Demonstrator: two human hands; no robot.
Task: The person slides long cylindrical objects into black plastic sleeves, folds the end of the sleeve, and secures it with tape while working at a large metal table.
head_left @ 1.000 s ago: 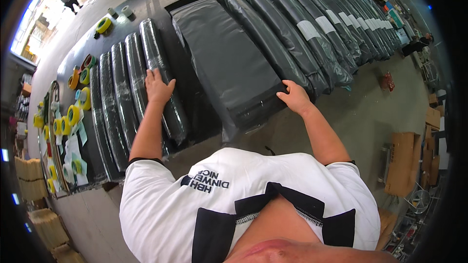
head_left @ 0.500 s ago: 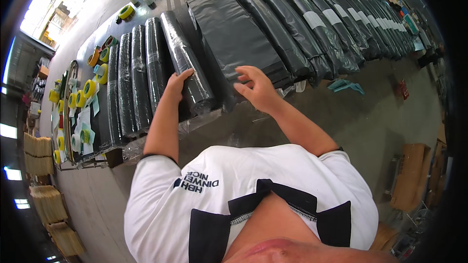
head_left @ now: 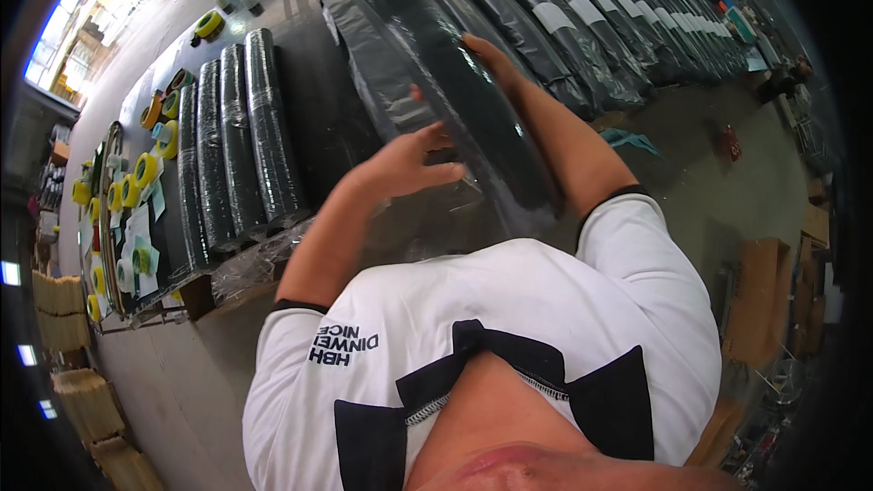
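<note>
One long black film-wrapped roll [head_left: 436, 64] is held clear of the table [head_left: 309, 127], slanting from the view's top edge down to near our white shirt [head_left: 455, 295]. Our right hand [head_left: 491, 56] curls around its middle, apparently from beneath; our left hand [head_left: 400, 164] is loosely open beside its left flank, and we cannot tell whether it touches. We judge the roll fairly heavy, stiff along its length but slightly yielding under fingers, slippery in its glossy film, hardly fragile. We would cradle it from below at mid-length and steady the near end. Behind it lies a flat dark plastic-wrapped bundle [head_left: 377, 73]; leftward, four similar rolls [head_left: 265, 123], then yellow tape rolls [head_left: 145, 169].
</note>
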